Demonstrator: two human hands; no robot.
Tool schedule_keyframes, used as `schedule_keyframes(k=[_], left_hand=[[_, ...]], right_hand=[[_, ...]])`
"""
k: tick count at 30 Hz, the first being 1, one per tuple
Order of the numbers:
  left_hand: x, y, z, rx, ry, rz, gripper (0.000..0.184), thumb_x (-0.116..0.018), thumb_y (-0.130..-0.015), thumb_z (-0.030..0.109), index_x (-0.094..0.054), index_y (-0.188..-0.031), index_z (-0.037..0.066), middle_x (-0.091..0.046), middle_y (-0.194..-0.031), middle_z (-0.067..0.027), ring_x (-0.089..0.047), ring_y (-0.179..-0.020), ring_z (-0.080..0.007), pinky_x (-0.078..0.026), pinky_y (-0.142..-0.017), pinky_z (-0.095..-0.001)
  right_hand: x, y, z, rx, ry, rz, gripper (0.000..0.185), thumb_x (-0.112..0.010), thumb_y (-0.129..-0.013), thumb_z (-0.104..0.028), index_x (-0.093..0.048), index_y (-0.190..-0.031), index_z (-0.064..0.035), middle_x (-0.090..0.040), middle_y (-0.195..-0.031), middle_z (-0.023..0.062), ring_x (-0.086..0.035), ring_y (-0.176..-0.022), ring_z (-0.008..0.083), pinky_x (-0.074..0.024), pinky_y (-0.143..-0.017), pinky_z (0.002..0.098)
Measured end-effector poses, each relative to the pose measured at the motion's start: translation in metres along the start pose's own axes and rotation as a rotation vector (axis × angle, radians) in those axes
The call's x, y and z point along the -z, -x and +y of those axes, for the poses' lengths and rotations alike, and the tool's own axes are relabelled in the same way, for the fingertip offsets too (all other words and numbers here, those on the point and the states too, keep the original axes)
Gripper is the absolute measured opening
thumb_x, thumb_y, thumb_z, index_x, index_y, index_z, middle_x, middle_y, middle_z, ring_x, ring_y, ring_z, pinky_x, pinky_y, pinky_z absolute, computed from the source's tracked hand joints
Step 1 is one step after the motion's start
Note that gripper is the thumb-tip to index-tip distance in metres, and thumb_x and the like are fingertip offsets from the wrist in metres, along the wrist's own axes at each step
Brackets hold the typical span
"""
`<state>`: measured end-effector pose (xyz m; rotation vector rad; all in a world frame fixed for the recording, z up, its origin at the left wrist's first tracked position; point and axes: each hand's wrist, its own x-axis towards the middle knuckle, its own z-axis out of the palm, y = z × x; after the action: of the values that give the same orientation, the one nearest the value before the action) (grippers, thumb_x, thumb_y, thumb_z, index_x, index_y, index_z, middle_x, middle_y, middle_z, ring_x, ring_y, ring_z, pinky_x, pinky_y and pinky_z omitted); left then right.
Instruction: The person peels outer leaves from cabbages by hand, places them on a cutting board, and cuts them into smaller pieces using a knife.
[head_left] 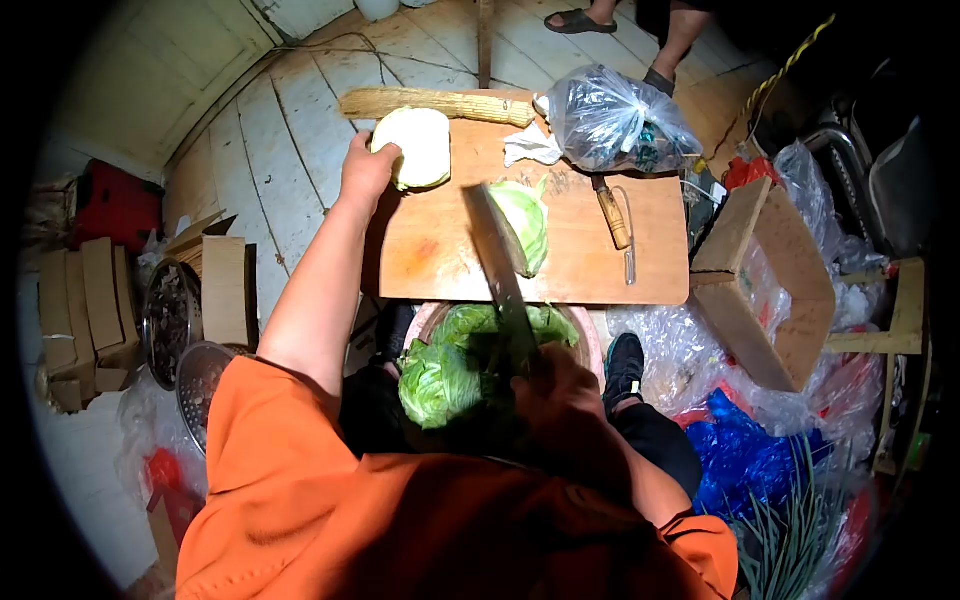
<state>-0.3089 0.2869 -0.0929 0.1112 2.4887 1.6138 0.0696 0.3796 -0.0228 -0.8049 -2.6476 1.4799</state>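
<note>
My left hand [368, 170] grips the side of a pale cut cabbage piece [418, 145] at the far left corner of the wooden table [430, 265]. In my right hand [562, 392], in shadow, is a large knife [497, 255], its blade slanting up across the table's near edge. Right beside the blade lies another cabbage piece [528, 220], green leaves outward. Below the table edge, between my legs, a pinkish tub [594, 355] holds green cabbages [440, 385]. The knife's handle is mostly hidden by my hand and shadow.
A wooden-handled tool [612, 214], a thin clear-ended tool, a white crumpled wad [532, 146], a long wooden strip [430, 104] and a full plastic bag [620, 120] lie on the table. Cardboard box [715, 235] stands right; metal colander [195, 390] left. Another person's feet show beyond.
</note>
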Motion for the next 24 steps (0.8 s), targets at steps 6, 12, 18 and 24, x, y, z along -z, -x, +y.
schedule_keyframes(k=[6,12,18,24], left_hand=[[0.008,0.069,0.027,-0.723,-0.447,-0.063,0.057,-0.063,-0.073,0.005,-0.048,-0.128,0.006,-0.053,-0.124,-0.019,-0.049,-0.118,-0.0344,-0.04,-0.103,-0.0388],[-0.035,0.112,0.048,-0.815,-0.438,-0.585,0.074,-0.068,-0.068,-0.002,-0.044,-0.136,0.018,-0.044,-0.136,-0.0167,-0.043,-0.128,-0.0327,-0.04,-0.105,-0.0363],[-0.05,0.108,0.055,-0.684,-0.559,-0.688,0.054,-0.08,-0.064,0.01,-0.058,-0.113,0.014,-0.059,-0.105,-0.0116,-0.058,-0.1,-0.0294,-0.048,-0.089,-0.0354],[-0.048,0.146,0.038,-0.575,-0.501,-0.555,0.055,-0.084,-0.061,0.018,-0.056,-0.108,0.009,-0.06,-0.099,-0.0136,-0.059,-0.088,-0.031,-0.048,-0.081,-0.0371]], right_hand=[[0.006,-0.005,0.003,0.108,-0.107,0.202,0.023,-0.066,-0.08,-0.016,-0.054,-0.096,-0.0038,-0.061,-0.071,0.0129,-0.063,-0.067,0.0316,-0.0494,-0.063,0.0399],[0.017,-0.003,-0.002,-0.003,-0.373,0.262,0.018,-0.065,-0.077,-0.011,-0.054,-0.089,-0.0018,-0.057,-0.074,0.0123,-0.059,-0.068,0.0253,-0.0488,-0.065,0.0358],[0.027,0.0,0.005,-0.059,-0.493,0.302,0.019,-0.066,-0.076,-0.009,-0.054,-0.089,-0.0029,-0.057,-0.076,0.0102,-0.057,-0.069,0.0218,-0.0483,-0.067,0.0337],[0.036,0.002,0.005,-0.066,-0.443,0.296,0.023,-0.068,-0.076,-0.013,-0.055,-0.091,-0.0036,-0.059,-0.078,0.0127,-0.058,-0.07,0.0251,-0.0476,-0.067,0.0355]])
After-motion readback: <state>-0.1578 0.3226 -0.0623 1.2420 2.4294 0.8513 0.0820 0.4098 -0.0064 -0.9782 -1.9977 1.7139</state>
